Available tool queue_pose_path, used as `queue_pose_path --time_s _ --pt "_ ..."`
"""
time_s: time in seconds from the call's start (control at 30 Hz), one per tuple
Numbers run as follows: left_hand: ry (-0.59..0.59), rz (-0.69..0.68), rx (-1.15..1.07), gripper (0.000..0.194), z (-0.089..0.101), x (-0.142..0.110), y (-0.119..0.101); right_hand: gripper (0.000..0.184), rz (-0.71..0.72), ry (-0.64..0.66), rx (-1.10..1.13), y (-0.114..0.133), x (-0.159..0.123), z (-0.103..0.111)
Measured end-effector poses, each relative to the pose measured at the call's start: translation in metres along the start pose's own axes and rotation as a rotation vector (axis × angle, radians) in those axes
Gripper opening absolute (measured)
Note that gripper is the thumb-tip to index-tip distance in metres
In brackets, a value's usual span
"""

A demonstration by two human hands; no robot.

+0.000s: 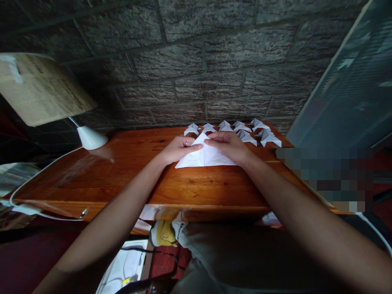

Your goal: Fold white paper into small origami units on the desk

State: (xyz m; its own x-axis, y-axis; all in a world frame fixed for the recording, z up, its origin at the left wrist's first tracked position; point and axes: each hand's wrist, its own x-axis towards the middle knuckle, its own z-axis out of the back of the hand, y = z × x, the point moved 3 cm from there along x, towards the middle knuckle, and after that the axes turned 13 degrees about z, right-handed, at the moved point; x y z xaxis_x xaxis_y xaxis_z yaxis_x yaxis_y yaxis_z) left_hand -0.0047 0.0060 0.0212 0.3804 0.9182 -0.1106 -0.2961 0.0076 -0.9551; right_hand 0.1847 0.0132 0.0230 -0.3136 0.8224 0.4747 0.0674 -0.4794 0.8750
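A white sheet of paper folded into a triangle (204,157) lies on the wooden table, its point toward the wall and a crease running down its middle. My left hand (179,150) grips its left slope near the top, thumb on the front face and fingers behind; a ring shows on one finger. On the right slope my right hand (231,145) pinches the paper the same way, thumb near the peak. Behind my hands stand several folded white paper pieces (225,126) in two rows, with another folded piece (270,138) at the right end.
The wooden table (128,171) runs along a dark stone-block wall (220,49). A lamp with a brown paper shade (45,90) and white base (90,136) stands at the left, its white cord trailing over the edge. A drawer below holds papers. A screen-like panel (339,85) leans at the right.
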Motion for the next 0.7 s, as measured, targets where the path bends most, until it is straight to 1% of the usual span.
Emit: queue_pose_path --time_s 0.17,0.27,0.33,0.43,0.53,0.6,0.7 --pt "-0.04 -0.043 0.049 0.047 -0.004 0.0 -0.001 0.034 -0.08 0.14 0.046 0.001 -0.002 -0.004" --pt "-0.047 -0.056 0.076 0.047 -0.005 0.001 0.001 0.029 -0.138 0.191 0.095 0.002 -0.006 -0.003" --pt "-0.058 -0.059 0.081 0.046 -0.005 0.002 0.002 0.027 -0.149 0.214 0.129 0.003 -0.009 -0.003" --pt "-0.1 -0.077 0.079 0.044 -0.004 0.004 0.003 0.026 -0.134 0.206 0.146 0.004 -0.009 -0.004" --pt "-0.124 -0.087 0.065 0.044 -0.003 0.004 0.001 0.027 -0.125 0.181 0.116 0.003 -0.009 -0.003" --pt "-0.106 -0.07 0.066 0.045 -0.003 0.002 0.0 0.032 -0.12 0.148 0.089 0.003 -0.009 0.0" --pt "-0.041 -0.018 0.111 0.049 -0.003 -0.001 -0.001 0.039 -0.119 0.101 0.09 0.005 -0.01 0.004"
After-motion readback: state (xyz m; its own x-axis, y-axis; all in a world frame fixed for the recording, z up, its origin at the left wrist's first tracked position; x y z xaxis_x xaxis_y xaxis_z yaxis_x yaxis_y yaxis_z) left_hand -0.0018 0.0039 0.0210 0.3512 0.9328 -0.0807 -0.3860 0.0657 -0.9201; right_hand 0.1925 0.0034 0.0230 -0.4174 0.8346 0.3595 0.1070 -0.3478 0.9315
